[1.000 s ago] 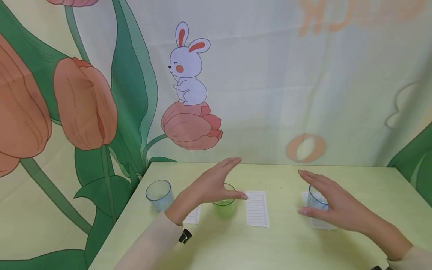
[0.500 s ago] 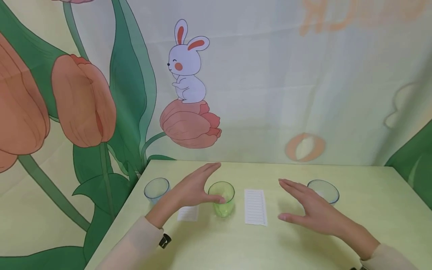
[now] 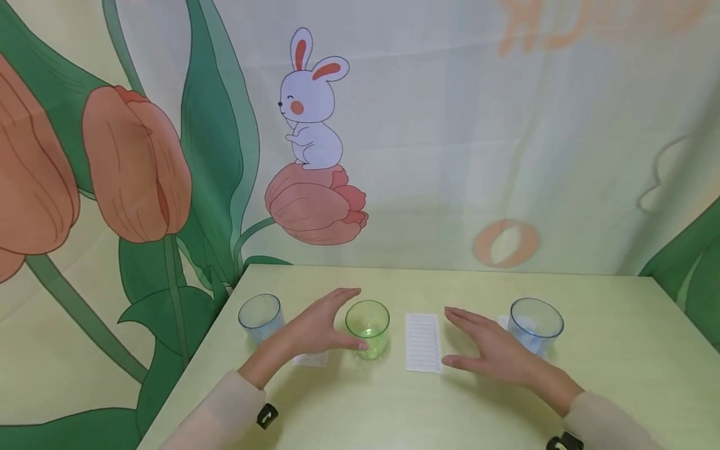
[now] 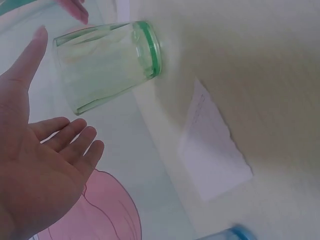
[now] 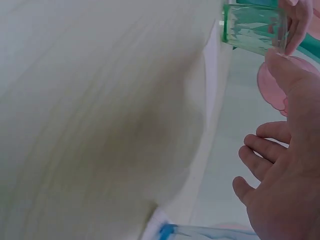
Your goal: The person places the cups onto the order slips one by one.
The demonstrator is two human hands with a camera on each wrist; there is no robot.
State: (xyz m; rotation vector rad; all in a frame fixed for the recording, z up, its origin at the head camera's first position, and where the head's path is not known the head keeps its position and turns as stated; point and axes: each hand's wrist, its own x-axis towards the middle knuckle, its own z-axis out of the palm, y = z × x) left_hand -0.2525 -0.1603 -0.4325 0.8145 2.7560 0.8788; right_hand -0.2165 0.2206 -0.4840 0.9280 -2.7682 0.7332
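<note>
Orange tulips (image 3: 137, 165) fill the left of the printed curtain (image 3: 422, 144) from where I stand, and right of them a white rabbit (image 3: 315, 119) sits on a pink tulip (image 3: 312, 206). Below, at the left end of the pale yellow-green table (image 3: 416, 412), is a blue-rimmed tumbler (image 3: 260, 314), upright, partly behind the person's left hand (image 3: 315, 329). That hand is spread wide, thumb apart from the fingers, holding nothing; its cream sleeve (image 3: 219, 409) ends at the wrist, near a small black clip (image 3: 267, 415). A white paper slip (image 3: 311, 360) lies partly hidden beneath it. Next comes the green tumbler (image 3: 370, 322), upright on the table, just beyond the left fingers, with the thumb across its near side; I can't tell whether they touch. Right of it, well within reach, lies a lined paper strip (image 3: 424, 342). The right hand (image 3: 489, 347) hangs at the strip's right edge, also wide and holding nothing, its palm facing the green tumbler. Behind that hand stands a second blue-rimmed tumbler (image 3: 536, 320), with a scrap of white paper (image 3: 503, 320) showing at its left.
</note>
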